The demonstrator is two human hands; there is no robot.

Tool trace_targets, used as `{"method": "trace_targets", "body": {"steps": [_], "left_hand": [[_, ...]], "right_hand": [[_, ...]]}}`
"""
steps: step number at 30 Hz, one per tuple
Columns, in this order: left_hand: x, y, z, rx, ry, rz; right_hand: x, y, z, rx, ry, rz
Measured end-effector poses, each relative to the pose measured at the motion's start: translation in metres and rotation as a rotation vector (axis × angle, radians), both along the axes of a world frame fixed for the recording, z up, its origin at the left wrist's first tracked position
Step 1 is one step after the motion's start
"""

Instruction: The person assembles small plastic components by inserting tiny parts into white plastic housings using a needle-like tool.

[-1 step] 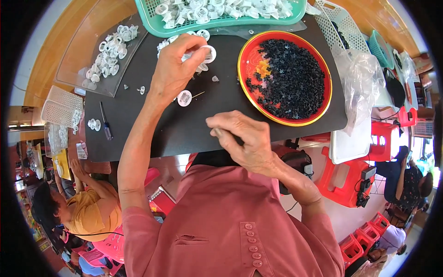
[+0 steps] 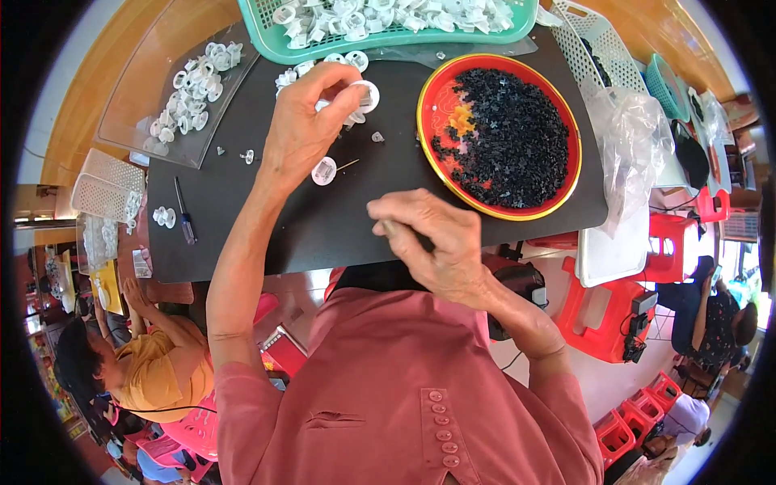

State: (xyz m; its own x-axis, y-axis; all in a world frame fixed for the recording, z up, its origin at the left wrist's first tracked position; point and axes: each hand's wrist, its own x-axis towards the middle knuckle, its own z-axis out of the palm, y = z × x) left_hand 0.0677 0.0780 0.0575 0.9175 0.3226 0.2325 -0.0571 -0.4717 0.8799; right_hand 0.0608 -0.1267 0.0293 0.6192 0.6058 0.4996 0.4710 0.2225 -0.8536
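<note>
My left hand (image 2: pixel 311 121) pinches a white round plastic piece (image 2: pixel 369 97) between thumb and fingers, above the dark table. Behind the hand lies a small heap of similar white pieces (image 2: pixel 356 61), partly covered by it. Close to the left wrist, another white disc-shaped piece (image 2: pixel 324 170) rests on the table, with a thin light stick (image 2: pixel 348 164) beside it. Near the table's front edge, my right hand (image 2: pixel 432 242) hovers with thumb and forefinger closed together. Whatever its fingertips may hold is too small to tell.
A red round tray (image 2: pixel 432 105) full of small black parts stands to the right. At the back is a green basket (image 2: pixel 271 50) of white pieces. Left lie a clear plastic tray (image 2: pixel 121 121) and a screwdriver (image 2: pixel 187 218). A clear bag (image 2: pixel 630 145) hangs at the right edge.
My right hand has shifted slightly to the right. The left hand stays in almost the same place with the white round piece.
</note>
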Motion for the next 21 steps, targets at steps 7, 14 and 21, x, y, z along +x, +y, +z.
{"method": "trace_targets", "body": {"steps": [7,14,21], "left_hand": [[-0.029,-0.029,-0.007,-0.387,-0.034,0.018],[-0.039,-0.057,-0.021,-0.689,-0.157,0.077],[-0.048,-0.066,-0.024,-0.722,-0.157,0.08]], "right_hand": [[0.032,0.0,0.023,-0.092,0.033,-0.17],[0.027,0.018,0.015,-0.158,0.264,-0.039],[0.041,0.015,0.019,-0.096,0.3,-0.088]]}}
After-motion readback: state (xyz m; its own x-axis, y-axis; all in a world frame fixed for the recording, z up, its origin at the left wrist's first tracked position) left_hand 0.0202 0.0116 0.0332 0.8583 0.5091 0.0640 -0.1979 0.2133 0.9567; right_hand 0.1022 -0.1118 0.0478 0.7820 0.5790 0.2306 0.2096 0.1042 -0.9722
